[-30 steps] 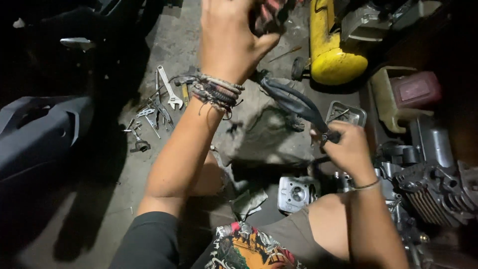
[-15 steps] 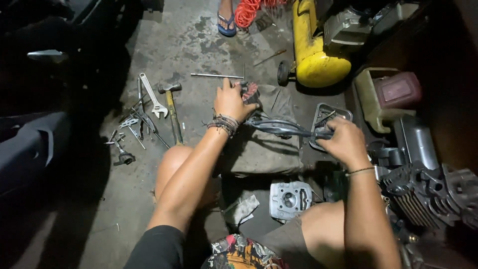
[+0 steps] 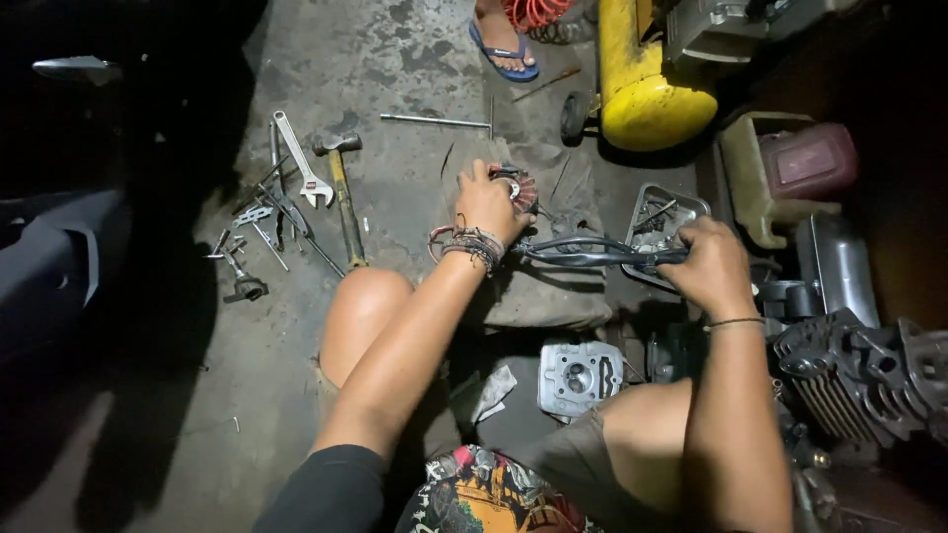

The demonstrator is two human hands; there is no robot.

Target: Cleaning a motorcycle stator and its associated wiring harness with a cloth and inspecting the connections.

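Note:
My left hand (image 3: 487,203), with several woven bracelets on its wrist, grips a round copper-wound coil part (image 3: 522,190) and holds it down on a grey cloth (image 3: 538,286) spread on the concrete floor. A black bundle of cables (image 3: 583,253) runs from that part to my right hand (image 3: 713,266), which is closed around the cables' other end just in front of a small metal tray (image 3: 654,214). I sit on the floor with both knees bent either side of the cloth.
A grey engine cylinder head (image 3: 580,377) lies between my legs. A hammer (image 3: 343,193), a wrench (image 3: 299,164) and several small tools lie to the left, a long rod (image 3: 434,120) ahead. A yellow compressor tank (image 3: 647,84), an engine block (image 3: 859,375) and another person's sandalled foot (image 3: 502,39) surround me.
My left hand came down from high in front of the camera to the cloth, bringing the coil part with it. My right hand kept its grip on the cables.

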